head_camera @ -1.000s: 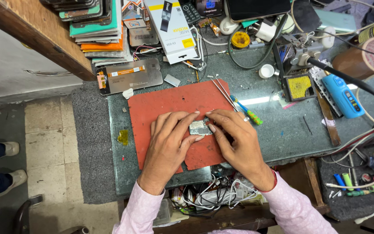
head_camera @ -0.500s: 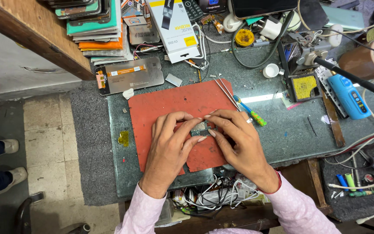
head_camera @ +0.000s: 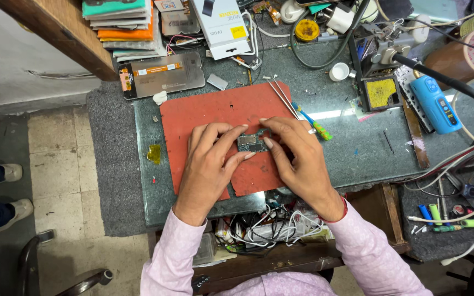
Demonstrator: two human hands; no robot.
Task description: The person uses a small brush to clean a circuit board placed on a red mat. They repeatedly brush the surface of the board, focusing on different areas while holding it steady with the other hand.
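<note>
A small dark circuit board (head_camera: 252,143) is held between two bare hands over a red work mat (head_camera: 215,112) laid on a glass-topped bench (head_camera: 357,148). The board is pinched at its left edge by the fingertips of the left hand (head_camera: 210,164), whose remaining fingers are curled loosely above the mat. Its right edge is gripped by the thumb and forefinger of the right hand (head_camera: 297,156), and the board is kept just above or on the mat's middle; which cannot be told. Pink sleeves (head_camera: 176,252) are seen at both wrists.

A pair of thin metal tweezers (head_camera: 282,96) is laid on the mat's upper right corner, just beside a green-handled tool (head_camera: 315,125) resting on the glass. A phone screen panel with an orange ribbon (head_camera: 160,74) is set beyond the mat's upper left, near a stack of coloured cases (head_camera: 119,22) and a white box (head_camera: 221,24). To the right, a yellow cleaning sponge in a black holder (head_camera: 381,92) and a blue handheld device (head_camera: 435,104) are placed well apart from the hands. A tangle of white cables (head_camera: 272,227) is visible under the bench edge. Another person's shoes (head_camera: 12,189) are seen on the tiled floor at far left
</note>
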